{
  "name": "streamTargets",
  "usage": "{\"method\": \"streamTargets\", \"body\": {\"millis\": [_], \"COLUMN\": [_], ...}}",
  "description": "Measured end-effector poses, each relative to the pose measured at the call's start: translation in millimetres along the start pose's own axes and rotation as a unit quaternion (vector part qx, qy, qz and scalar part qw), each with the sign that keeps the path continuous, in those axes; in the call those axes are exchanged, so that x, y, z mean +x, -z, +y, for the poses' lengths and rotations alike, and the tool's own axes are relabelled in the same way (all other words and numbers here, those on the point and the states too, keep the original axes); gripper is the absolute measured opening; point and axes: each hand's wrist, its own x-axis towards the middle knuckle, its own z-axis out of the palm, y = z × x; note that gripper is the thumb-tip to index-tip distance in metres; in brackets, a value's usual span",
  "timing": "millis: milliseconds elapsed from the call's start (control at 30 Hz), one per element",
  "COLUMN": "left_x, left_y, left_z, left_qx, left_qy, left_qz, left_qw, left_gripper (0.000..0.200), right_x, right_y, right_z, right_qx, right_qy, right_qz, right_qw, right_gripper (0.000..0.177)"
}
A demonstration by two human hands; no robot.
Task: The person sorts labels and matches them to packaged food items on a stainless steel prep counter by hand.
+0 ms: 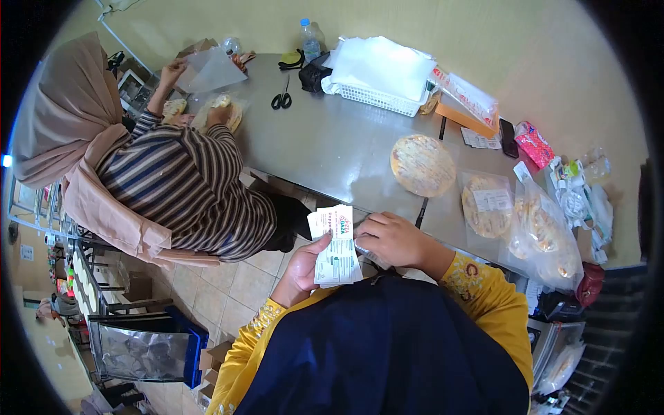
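Note:
My left hand (302, 268) is closed around a small stack of printed pizza labels (337, 252), thumb on top, held in front of my body. Beside the stack's right edge is my right hand (394, 238), its fingers curled; a pale edge shows beneath them, but what they grip is hidden. Ahead on the table lies a flat round pizza (422, 166) on clear plastic. To its right rests a bagged pizza (486, 216) with a white label (492, 200) on it. More bagged pizzas (546, 232) are piled farther right.
A co-worker in a striped top (183, 183) handles food and a plastic sheet (211, 71) at the table's left end. Scissors (282, 99), a white basket (380, 99) of sheets, a bottle (309, 40), a phone (508, 138) and a pink packet (533, 144) are on the metal table (311, 145).

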Motion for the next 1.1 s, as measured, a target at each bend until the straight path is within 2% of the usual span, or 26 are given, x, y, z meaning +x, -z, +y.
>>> {"method": "streamTargets", "body": {"millis": [67, 167, 233, 300, 400, 433, 500, 533, 633, 733, 800, 900, 1000, 1100], "left_x": [-1.2, -1.5, -1.0, 1.9, 8.1, 9.5, 10.6, 8.3, 3.7, 5.8, 6.2, 6.9, 12.5, 15.4], "left_y": [-5.4, -7.4, -6.2, -5.5, 1.2, 8.3, 19.8, 10.7, 5.4, 15.5, 14.7, 10.8, 16.6, 16.6], "left_z": [-0.3, 0.1, -2.4, -7.1, -13.7, -13.5, -12.0, -15.1, -14.1, -10.3, -10.7, -12.0, -11.1, -9.4], "left_qx": [-0.006, -0.001, 0.042, 0.076, 0.128, 0.119, 0.099, 0.139, 0.166, 0.166, 0.165, 0.163, 0.178, 0.182], "left_qy": [-0.003, -0.041, -0.105, -0.159, -0.205, -0.196, -0.177, -0.195, -0.189, -0.177, -0.177, -0.187, -0.204, -0.22], "left_qz": [0.0, -0.003, 0.007, 0.023, 0.028, -0.011, -0.089, -0.001, 0.013, -0.02, 0.001, 0.025, 0.035, 0.026], "left_qw": [1.0, 0.999, 0.994, 0.984, 0.97, 0.973, 0.975, 0.971, 0.968, 0.97, 0.97, 0.968, 0.962, 0.958], "left_gripper": [0.039, 0.04, 0.042, 0.044, 0.049, 0.05, 0.053, 0.058, 0.068, 0.071, 0.071, 0.07, 0.069, 0.066], "right_x": [-0.4, -2.0, 1.7, 7.5, 25.2, 30.0, 33.8, 35.8, 39.8, 41.2, 41.6, 40.8, 41.6, 43.9], "right_y": [-2.3, -4.9, -3.8, -11.1, -36.5, -43.0, -58.7, -59.4, -57.0, -56.5, -64.1, -79.7, -88.5, -65.7], "right_z": [-0.1, -0.6, -7.0, -14.0, -29.6, -34.2, -37.9, -39.5, -42.0, -41.6, -39.3, -34.6, -32.1, -30.5], "right_qx": [0.01, -0.015, 0.145, 0.342, 0.626, 0.634, 0.625, 0.618, 0.598, 0.58, 0.565, 0.497, 0.447, 0.335], "right_qy": [-0.004, -0.065, -0.206, -0.317, -0.398, -0.401, -0.414, -0.418, -0.433, -0.446, -0.45, -0.422, -0.389, -0.42], "right_qz": [0.006, 0.029, 0.088, 0.133, 0.161, 0.153, 0.127, 0.122, 0.11, 0.109, 0.103, 0.127, 0.175, 0.125], "right_qw": [1.0, 0.997, 0.964, 0.874, 0.651, 0.643, 0.649, 0.655, 0.666, 0.673, 0.684, 0.747, 0.787, 0.835], "right_gripper": [0.012, 0.012, 0.011, 0.011, 0.014, 0.014, 0.013, 0.013, 0.014, 0.014, 0.014, 0.016, 0.022, 0.024]}}
